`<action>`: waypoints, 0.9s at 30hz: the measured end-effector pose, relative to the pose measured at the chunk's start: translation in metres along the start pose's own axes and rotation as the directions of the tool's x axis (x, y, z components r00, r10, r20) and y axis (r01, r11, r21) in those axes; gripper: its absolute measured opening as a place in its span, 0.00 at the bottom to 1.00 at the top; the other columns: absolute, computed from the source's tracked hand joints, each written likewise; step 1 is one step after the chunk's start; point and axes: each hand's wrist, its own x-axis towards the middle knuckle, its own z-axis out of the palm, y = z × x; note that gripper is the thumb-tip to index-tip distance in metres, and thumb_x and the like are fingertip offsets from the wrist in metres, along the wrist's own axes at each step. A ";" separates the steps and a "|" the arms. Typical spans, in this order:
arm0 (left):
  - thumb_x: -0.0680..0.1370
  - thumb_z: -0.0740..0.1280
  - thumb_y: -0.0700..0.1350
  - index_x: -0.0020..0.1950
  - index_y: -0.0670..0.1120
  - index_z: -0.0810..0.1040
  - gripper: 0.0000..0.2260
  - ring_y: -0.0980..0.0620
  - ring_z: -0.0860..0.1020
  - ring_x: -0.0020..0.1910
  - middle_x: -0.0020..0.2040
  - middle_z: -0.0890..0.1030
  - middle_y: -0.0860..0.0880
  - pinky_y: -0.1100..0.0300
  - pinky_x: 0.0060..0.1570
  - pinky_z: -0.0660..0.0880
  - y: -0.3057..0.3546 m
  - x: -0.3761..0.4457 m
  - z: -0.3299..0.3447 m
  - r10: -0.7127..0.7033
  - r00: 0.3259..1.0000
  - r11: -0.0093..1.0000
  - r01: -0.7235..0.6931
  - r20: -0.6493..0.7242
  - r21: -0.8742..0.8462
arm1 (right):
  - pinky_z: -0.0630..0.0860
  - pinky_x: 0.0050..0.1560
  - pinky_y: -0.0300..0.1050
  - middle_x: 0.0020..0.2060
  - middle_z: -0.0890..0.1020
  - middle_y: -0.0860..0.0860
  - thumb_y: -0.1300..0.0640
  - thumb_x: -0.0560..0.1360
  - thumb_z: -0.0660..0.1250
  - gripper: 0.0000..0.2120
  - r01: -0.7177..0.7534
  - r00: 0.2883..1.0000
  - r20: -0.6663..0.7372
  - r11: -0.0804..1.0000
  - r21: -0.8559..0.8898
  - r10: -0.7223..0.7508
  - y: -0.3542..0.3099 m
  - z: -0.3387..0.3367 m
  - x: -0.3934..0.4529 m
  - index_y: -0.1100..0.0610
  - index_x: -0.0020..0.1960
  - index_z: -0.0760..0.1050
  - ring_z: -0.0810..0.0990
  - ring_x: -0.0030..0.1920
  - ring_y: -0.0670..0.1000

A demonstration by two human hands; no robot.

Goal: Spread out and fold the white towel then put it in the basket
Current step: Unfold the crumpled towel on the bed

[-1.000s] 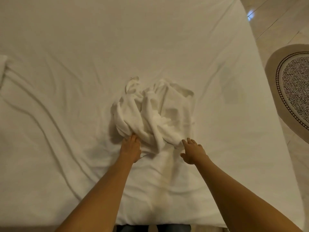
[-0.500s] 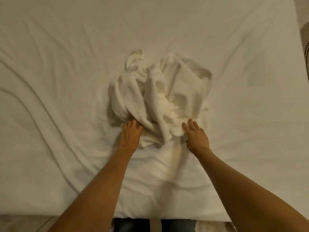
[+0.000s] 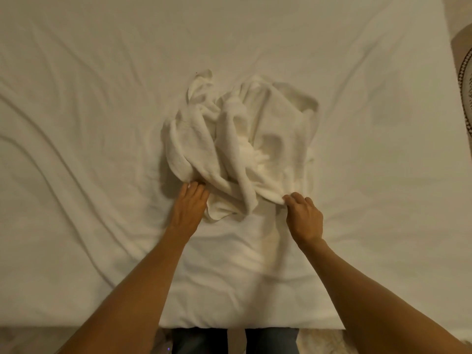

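White terry towel (image 3: 240,146) lies crumpled in a heap at the middle of the bed (image 3: 383,175), its folds twisted over one another and no edge yet laid flat. Left hand (image 3: 190,204) rests at the heap's near-left side, fingers extended and touching the cloth; whether they have closed on it cannot be told. Right hand (image 3: 304,217) sits at the near-right edge, fingertips curled and apparently pinching the hem. Compared with a second ago, both hands have advanced from just short of the towel to contact with its near edge, while the heap itself keeps the same shape. This suggests that the spreading step is only beginning: the hands are placed to draw two points of the near edge apart. Folding remains undone, and no basket is in view. Patterned rug (image 3: 466,80) shows at the far right edge.
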 end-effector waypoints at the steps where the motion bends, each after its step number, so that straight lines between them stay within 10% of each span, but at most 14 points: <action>1: 0.58 0.78 0.37 0.48 0.42 0.81 0.20 0.45 0.82 0.49 0.44 0.83 0.45 0.48 0.60 0.75 -0.002 -0.003 -0.002 0.015 1.000 1.000 -0.015 -0.013 -0.014 | 0.62 0.26 0.39 0.41 0.81 0.53 0.72 0.68 0.67 0.13 -0.016 1.000 0.011 0.999 0.041 0.016 -0.001 0.000 -0.002 0.59 0.49 0.79 0.76 0.31 0.58; 5: 0.55 0.78 0.30 0.46 0.39 0.79 0.22 0.48 0.81 0.31 0.29 0.79 0.47 0.46 0.56 0.78 0.000 -0.012 -0.022 -0.013 0.999 0.989 0.005 -0.051 -0.147 | 0.69 0.27 0.44 0.45 0.80 0.56 0.75 0.69 0.62 0.14 -0.053 0.999 0.013 0.983 0.174 0.052 -0.008 -0.007 -0.005 0.62 0.51 0.77 0.77 0.38 0.59; 14: 0.60 0.82 0.44 0.40 0.42 0.79 0.15 0.48 0.79 0.30 0.34 0.80 0.47 0.59 0.39 0.70 -0.007 -0.028 -0.053 -0.024 1.000 0.967 0.026 0.011 -0.253 | 0.59 0.30 0.44 0.35 0.72 0.57 0.79 0.49 0.68 0.25 0.161 0.980 -0.103 0.981 -0.111 -0.173 -0.005 -0.058 0.005 0.62 0.42 0.71 0.60 0.34 0.52; 22: 0.48 0.83 0.53 0.35 0.43 0.80 0.24 0.51 0.77 0.28 0.30 0.78 0.49 0.66 0.35 0.69 -0.025 -0.032 -0.083 0.064 0.989 0.938 -0.015 0.130 -0.347 | 0.60 0.26 0.43 0.25 0.73 0.56 0.71 0.51 0.77 0.19 0.211 0.964 -0.106 0.942 -0.261 -0.245 -0.018 -0.104 0.019 0.61 0.38 0.75 0.66 0.25 0.54; 27: 0.72 0.72 0.38 0.50 0.40 0.76 0.09 0.47 0.74 0.51 0.54 0.78 0.42 0.60 0.47 0.71 -0.032 -0.033 -0.103 0.019 0.939 0.947 0.093 0.343 -0.307 | 0.63 0.25 0.43 0.24 0.74 0.55 0.69 0.49 0.79 0.18 0.250 0.951 -0.110 0.925 -0.285 -0.290 -0.013 -0.121 0.022 0.60 0.35 0.77 0.72 0.25 0.56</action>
